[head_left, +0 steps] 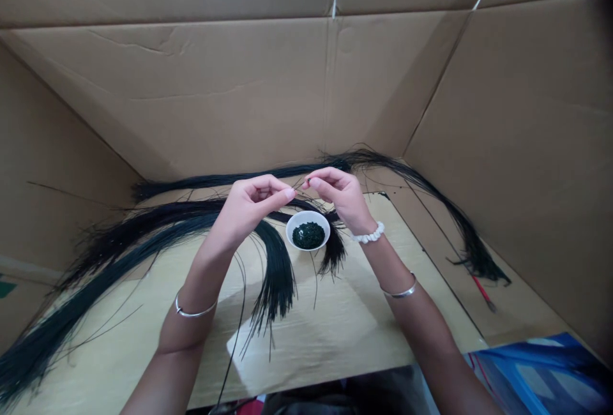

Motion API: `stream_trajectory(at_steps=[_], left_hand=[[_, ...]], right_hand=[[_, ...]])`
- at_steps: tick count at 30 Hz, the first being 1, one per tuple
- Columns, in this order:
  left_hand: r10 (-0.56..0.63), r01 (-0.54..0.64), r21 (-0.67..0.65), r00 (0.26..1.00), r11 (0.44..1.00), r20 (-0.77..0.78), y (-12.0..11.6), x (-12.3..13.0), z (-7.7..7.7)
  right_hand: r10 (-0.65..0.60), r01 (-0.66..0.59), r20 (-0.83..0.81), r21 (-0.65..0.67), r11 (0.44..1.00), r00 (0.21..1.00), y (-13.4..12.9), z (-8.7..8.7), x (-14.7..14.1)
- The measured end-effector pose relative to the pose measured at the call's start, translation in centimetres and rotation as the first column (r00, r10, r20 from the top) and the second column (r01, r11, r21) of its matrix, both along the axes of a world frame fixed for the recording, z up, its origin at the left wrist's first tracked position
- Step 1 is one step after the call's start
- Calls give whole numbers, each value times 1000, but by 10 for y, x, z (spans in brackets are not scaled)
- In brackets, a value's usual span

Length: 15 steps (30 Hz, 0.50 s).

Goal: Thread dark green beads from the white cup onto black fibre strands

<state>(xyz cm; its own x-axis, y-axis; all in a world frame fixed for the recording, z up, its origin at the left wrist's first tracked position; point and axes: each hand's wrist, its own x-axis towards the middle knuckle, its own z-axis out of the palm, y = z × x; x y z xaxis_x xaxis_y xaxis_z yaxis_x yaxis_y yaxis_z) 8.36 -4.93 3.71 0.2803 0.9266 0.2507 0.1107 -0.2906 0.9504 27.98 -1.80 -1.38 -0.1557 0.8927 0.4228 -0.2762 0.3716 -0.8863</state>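
My left hand (pixel 261 201) pinches a thin dark strand above the table, its thumb and forefinger closed. Close by on the right, my right hand (pixel 338 191) has its fingertips pressed together on a tiny dark piece at the strand's other side; what it is cannot be made out. Just below both hands stands a white bowl (pixel 290 232) holding small dark green bits (pixel 308 235). A dark green bundle of strands (pixel 276 268) curves under my left forearm, its cut ends left of the bowl. Another black bundle (pixel 334 252) passes behind the bowl and ends at its right.
A long dark bundle (pixel 230 179) lies along the back, and another (pixel 440 198) bends down the right side. A red-handled brush (pixel 481 290) lies near its end. Cardboard walls (pixel 215 89) enclose the pale tabletop (pixel 330 338). Blue patterned material (pixel 541 377) is at lower right.
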Motion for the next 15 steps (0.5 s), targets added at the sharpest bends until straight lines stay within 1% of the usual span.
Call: stream_trajectory(at_steps=[3, 9, 13, 15], left_hand=[[21, -21, 27, 1000, 999, -8, -1, 2, -1], [69, -67, 73, 997, 995, -33, -1, 2, -5], [70, -66, 87, 997, 994, -42, -1, 2, -6], [75, -70, 92, 996, 993, -49, -2, 2, -5]], right_hand=[[16, -16, -36, 25, 1000, 999, -6, 5, -2], [7, -7, 0, 25, 1000, 1000, -11, 8, -3], [30, -30, -4, 46, 999, 1000, -12, 9, -3], [21, -22, 7, 46, 999, 1000, -12, 9, -3]])
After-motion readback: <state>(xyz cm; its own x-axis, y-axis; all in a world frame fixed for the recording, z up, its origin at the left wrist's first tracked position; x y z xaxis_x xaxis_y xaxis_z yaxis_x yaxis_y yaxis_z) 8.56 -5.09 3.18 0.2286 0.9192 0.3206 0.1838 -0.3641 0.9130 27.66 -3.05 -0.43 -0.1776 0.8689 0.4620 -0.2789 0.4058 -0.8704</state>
